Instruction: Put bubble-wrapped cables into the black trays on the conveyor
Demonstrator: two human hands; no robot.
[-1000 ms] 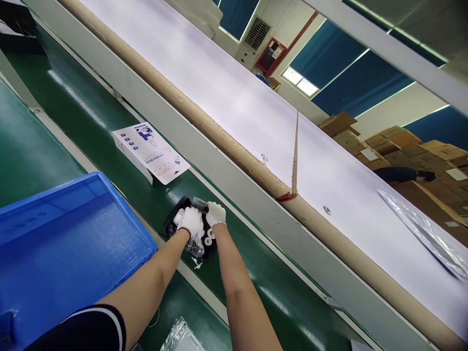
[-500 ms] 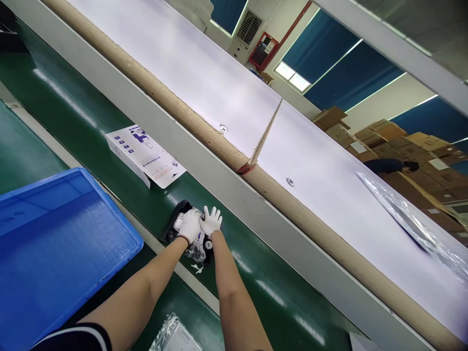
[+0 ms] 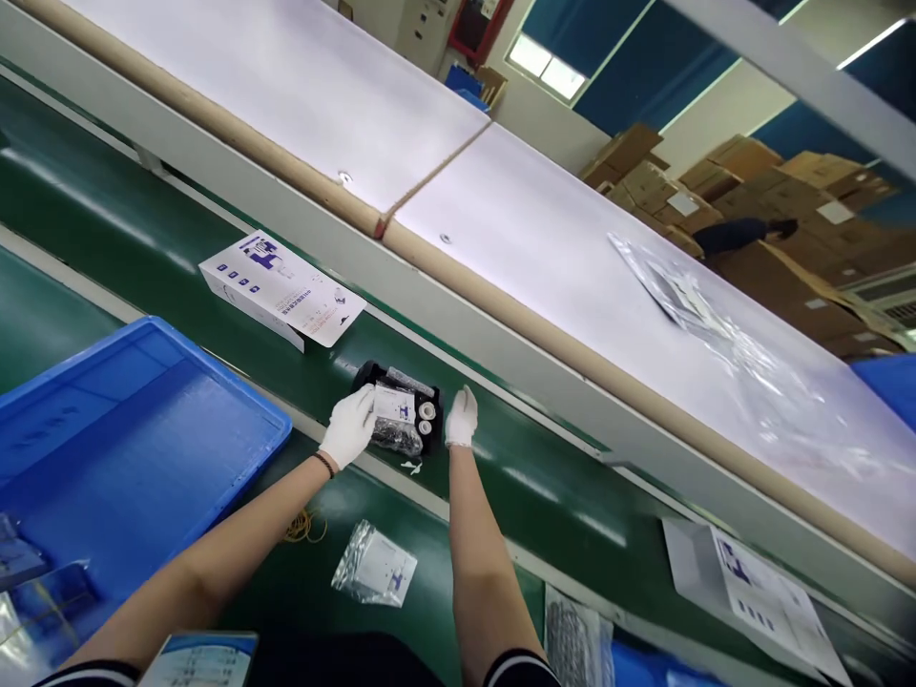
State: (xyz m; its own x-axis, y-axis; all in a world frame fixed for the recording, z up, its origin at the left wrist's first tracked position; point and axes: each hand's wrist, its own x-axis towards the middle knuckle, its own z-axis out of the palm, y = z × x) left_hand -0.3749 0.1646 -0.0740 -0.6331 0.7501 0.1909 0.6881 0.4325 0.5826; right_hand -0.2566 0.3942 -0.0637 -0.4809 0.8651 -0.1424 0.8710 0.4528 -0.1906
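Between my two gloved hands, on the green belt [image 3: 572,496], lies one black tray [image 3: 365,373]. My left hand [image 3: 349,426] is against its left end, fingertips by the leaflet's edge; whether they grip, I cannot tell. My right hand [image 3: 462,417] is just beside the opposite end, apart from the left, and how far its fingers curl I cannot tell. Inside the tray I count one white leaflet [image 3: 394,405] on top, two white rings [image 3: 426,410] at the right end, and two clear-wrapped parts: a long part [image 3: 410,383] along the far side and a dark part [image 3: 398,439] along the near side. Two printed cartons share the belt, a left carton [image 3: 286,289] and a right carton [image 3: 762,596]. On the near tabletop [image 3: 307,596] are one bagged leaflet [image 3: 386,570] and some yellow bands [image 3: 304,527]. One blue bin [image 3: 164,410] at my left holds plastic-wrapped items [image 3: 43,611].
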